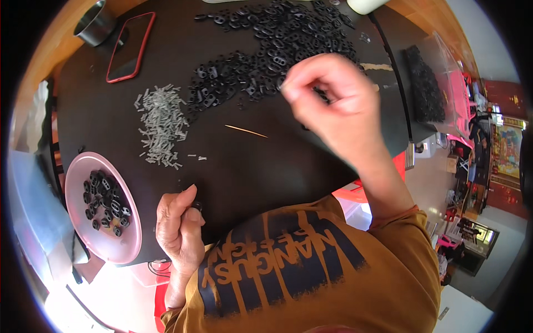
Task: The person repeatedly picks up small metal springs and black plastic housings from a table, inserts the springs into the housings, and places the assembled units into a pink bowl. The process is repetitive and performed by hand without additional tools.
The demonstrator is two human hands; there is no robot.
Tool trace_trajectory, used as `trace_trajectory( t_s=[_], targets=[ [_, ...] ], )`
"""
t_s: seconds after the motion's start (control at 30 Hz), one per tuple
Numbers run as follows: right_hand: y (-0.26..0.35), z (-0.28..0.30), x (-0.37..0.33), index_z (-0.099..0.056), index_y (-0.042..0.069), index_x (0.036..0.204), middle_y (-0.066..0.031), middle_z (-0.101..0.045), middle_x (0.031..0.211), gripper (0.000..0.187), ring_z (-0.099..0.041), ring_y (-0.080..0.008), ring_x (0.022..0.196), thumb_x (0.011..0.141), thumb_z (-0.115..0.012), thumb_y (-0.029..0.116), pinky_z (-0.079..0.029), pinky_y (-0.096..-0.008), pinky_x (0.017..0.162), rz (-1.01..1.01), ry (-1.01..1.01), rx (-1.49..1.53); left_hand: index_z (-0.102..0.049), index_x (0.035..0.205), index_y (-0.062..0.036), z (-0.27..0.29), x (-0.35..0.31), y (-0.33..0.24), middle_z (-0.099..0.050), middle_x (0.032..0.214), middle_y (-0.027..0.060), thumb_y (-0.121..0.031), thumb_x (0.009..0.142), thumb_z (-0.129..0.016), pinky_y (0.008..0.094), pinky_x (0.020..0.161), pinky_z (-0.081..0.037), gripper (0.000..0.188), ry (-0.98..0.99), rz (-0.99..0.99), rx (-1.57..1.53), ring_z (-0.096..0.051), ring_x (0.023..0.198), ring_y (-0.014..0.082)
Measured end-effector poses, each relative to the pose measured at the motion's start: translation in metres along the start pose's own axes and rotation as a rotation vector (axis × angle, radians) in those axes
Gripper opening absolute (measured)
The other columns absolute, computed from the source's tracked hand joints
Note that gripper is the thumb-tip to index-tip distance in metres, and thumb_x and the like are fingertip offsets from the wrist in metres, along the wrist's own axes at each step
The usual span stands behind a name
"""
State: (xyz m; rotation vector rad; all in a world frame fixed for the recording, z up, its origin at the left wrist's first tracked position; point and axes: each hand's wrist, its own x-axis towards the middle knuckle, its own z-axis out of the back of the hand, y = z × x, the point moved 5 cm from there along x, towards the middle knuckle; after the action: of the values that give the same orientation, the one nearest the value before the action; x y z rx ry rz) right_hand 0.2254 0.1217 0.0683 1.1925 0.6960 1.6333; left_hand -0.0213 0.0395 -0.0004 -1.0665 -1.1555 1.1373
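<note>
My left hand point(180, 225) is closed at the table's front edge, thumb and fingers pinching a small black plastic piece point(197, 206), which looks like a cord lock and is mostly hidden. Raised over the right part of the table, my right hand point(341, 105) has its fingers curled and the thumb against the index fingertip. Whatever it may hold is hidden. Behind it spreads a large heap of small black two-holed plastic pieces point(233, 77). A pile of tiny silvery springs point(162, 125) lies left of the middle, and a wooden toothpick point(246, 131) rests between the hands.
A pink plate point(133, 238) with several black pieces stands at the left edge. Farther back are a red-edged phone point(130, 50) and a metal cup point(95, 25). At the right edge, a clear bin point(444, 72) holds a dark mass of small pieces.
</note>
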Motion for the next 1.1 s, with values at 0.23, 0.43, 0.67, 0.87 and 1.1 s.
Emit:
trace_trajectory(
  t_s=[0.23, 0.43, 0.67, 0.87, 1.1],
  targets=[
    [0.01, 0.014, -0.034, -0.055, -0.001, 0.089, -0.0064, -0.058, 0.086, 0.015, -0.055, -0.0085, 0.076, 0.077, -0.059, -0.01, -0.046, -0.0213, 0.067, -0.17, -0.057, 0.436, -0.056, 0.101, 0.0036, -0.033, 0.027, -0.02, -0.05, 0.078, 0.0043, 0.006, 0.083, -0.041, 0.0206, 0.055, -0.038, 0.024, 0.104, 0.134, -0.48, -0.042, 0.055, 0.0075],
    [0.024, -0.019, -0.043, -0.052, 0.001, 0.088, -0.0116, -0.057, 0.087, 0.016, -0.054, -0.0115, 0.077, 0.078, -0.054, -0.012, -0.044, -0.0214, 0.067, -0.139, 0.089, 0.493, -0.054, 0.109, 0.0, -0.056, 0.044, -0.038, -0.054, 0.075, 0.0011, -0.007, 0.088, -0.052, 0.0186, 0.06, -0.041, 0.023, 0.194, 0.154, -0.626, -0.044, 0.058, 0.0047],
    [0.026, -0.024, -0.043, -0.053, 0.0, 0.09, -0.0121, -0.057, 0.089, 0.017, -0.053, -0.0106, 0.077, 0.077, -0.055, -0.012, -0.044, -0.0216, 0.068, -0.089, 0.166, 0.421, -0.052, 0.109, 0.0016, -0.064, 0.043, -0.042, -0.055, 0.078, 0.007, -0.012, 0.087, -0.054, 0.0186, 0.051, -0.034, 0.026, 0.17, 0.107, -0.47, -0.041, 0.053, 0.0062],
    [0.025, -0.025, -0.042, -0.054, 0.002, 0.09, -0.0114, -0.059, 0.086, 0.019, -0.048, -0.005, 0.065, 0.076, -0.059, -0.01, -0.038, -0.0164, 0.056, -0.048, 0.161, 0.372, -0.053, 0.109, 0.0007, -0.066, 0.043, -0.04, -0.054, 0.086, -0.0005, 0.004, 0.085, -0.053, 0.0135, 0.06, -0.04, 0.025, 0.246, 0.076, -0.531, -0.046, 0.068, 0.0003],
    [0.027, -0.027, -0.042, -0.055, 0.002, 0.089, -0.0115, -0.059, 0.086, 0.018, -0.047, -0.0045, 0.064, 0.076, -0.06, -0.01, -0.038, -0.016, 0.055, -0.047, 0.185, 0.335, -0.053, 0.101, 0.0022, -0.063, 0.044, -0.037, -0.055, 0.08, 0.0048, -0.003, 0.084, -0.055, 0.0175, 0.052, -0.038, 0.018, 0.177, 0.063, -0.484, -0.046, 0.057, 0.0056]
  ],
)
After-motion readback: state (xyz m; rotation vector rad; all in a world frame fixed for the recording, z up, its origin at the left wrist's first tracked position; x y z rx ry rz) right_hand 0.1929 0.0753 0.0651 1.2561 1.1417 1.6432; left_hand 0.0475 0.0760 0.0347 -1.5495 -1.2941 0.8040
